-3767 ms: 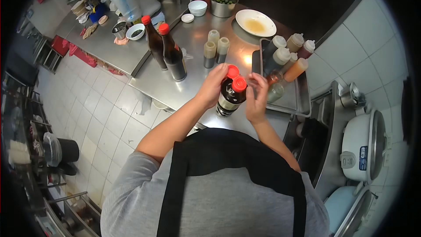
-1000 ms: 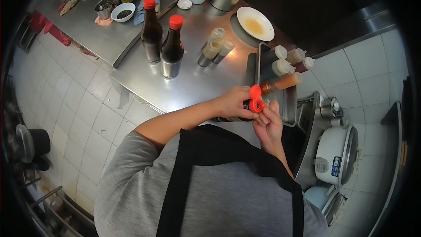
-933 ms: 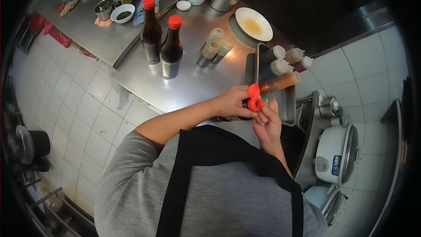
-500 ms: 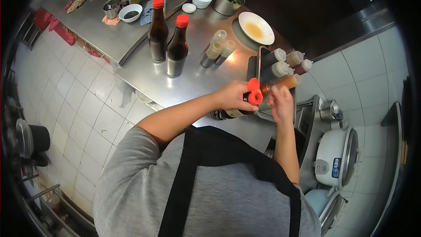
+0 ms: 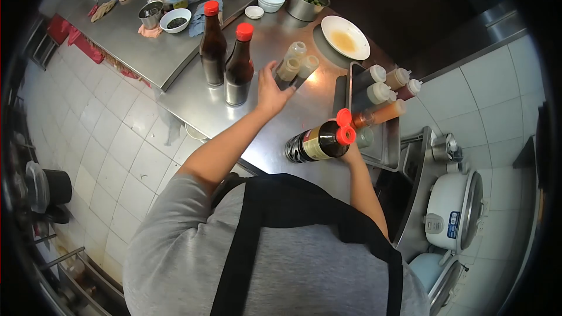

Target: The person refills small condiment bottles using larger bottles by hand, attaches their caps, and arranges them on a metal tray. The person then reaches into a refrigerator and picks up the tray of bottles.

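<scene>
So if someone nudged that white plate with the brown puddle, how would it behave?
The white plate looks stiff, so it would probably slide whole across the smooth metal table. Being wide and low, it seems unlikely to tip. The puddle looks runny and might slosh.

Left hand (image 5: 274, 90): open, thumb and fingers spread about the near side of three small uncapped bottles (image 5: 288, 69) grouped on the steel counter (image 5: 270, 140); contact cannot be confirmed. Right hand (image 5: 353, 155): mostly hidden behind a dark labelled bottle (image 5: 319, 143), which it holds tilted; the red flip cap (image 5: 345, 134) is open. Two tall dark bottles (image 5: 238, 73) with red caps closed stand upright left of the small bottles. To the right, a metal tray (image 5: 383, 155) carries several squeeze bottles (image 5: 379, 93). Toward the counter's far side: white plate (image 5: 346, 38) with brownish residue, metal pot (image 5: 307, 7) containing green items, stacked white bowls (image 5: 271, 1).
</scene>
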### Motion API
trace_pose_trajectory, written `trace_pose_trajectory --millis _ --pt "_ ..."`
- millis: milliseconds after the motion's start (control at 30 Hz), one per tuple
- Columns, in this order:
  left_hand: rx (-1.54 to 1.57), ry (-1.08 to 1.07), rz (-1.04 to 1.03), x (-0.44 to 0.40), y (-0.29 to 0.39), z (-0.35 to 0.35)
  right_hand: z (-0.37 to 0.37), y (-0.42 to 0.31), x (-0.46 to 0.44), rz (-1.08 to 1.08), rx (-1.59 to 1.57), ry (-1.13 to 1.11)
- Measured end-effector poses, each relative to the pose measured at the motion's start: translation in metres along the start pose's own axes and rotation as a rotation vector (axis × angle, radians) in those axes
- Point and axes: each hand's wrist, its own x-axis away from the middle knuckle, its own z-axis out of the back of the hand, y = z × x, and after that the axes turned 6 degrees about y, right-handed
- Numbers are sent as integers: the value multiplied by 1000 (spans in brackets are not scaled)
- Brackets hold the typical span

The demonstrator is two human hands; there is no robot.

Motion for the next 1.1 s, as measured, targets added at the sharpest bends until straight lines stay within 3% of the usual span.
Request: trace_pose_trajectory --millis 33,133,333,500,600,767,1100 --pt "-40 33 24 -6 -14 -11 -6 -48 19 12 157 -49" --pt "-59 -37 90 -17 -29 -23 -9 -60 44 -80 31 -261" --pt "-43 -136 -35 23 -35 9 -69 -60 44 171 -151 -13" --pt "21 -206 -79 68 -27 38 -83 -53 63 66 -105 153" --pt "117 -314 25 77 -15 43 -78 -56 73 173 9 326" --pt "78 -370 -58 75 16 56 -62 -97 92 73 345 303" --pt "82 -464 -71 81 36 66 -37 -116 105 142 856 275"
